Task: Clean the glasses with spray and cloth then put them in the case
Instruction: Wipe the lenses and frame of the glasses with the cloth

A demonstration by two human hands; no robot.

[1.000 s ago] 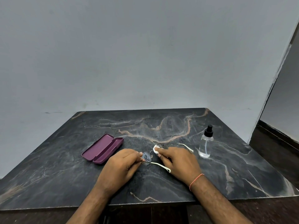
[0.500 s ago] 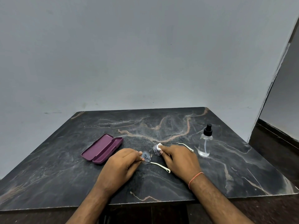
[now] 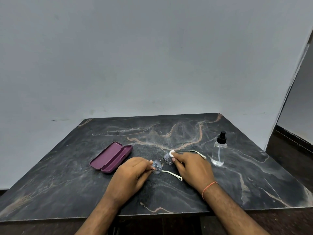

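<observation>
The glasses (image 3: 162,164) sit just below the middle of the frame, low over the dark marble table (image 3: 169,133), their lenses speckled with droplets and their white temple arms unfolded, one pointing toward the lower right, the other running right behind the right hand. The left hand (image 3: 130,177) pinches the left lens at its outer edge, fingers curled. The right hand (image 3: 193,167) pinches a small white cloth (image 3: 172,153) against the right lens with thumb and fingertips. That hand covers most of the far temple arm; an orange thread (image 3: 209,187) circles its wrist. To the left of the hands, apart from them, a maroon case (image 3: 111,156) lies open, both halves holding nothing. At the right, just beside the far temple's tip, a clear spray bottle (image 3: 219,151) with a black nozzle stands upright, a little liquid showing at its bottom.
</observation>
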